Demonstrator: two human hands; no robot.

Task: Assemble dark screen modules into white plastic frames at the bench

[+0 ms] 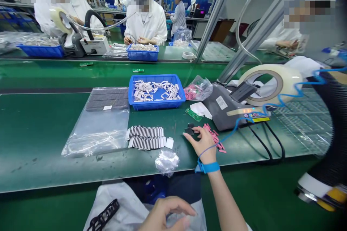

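Now the open right hand [199, 145] nears a black piece [189, 129] by pink strips [214, 138]; the relaxed left hand [166, 216] curls above a white bag [116, 205].

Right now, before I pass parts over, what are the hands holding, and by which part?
On the right hand, thumb and fingers straddle a small black piece; a grip cannot be told. The left hand, curled low, shows nothing held.
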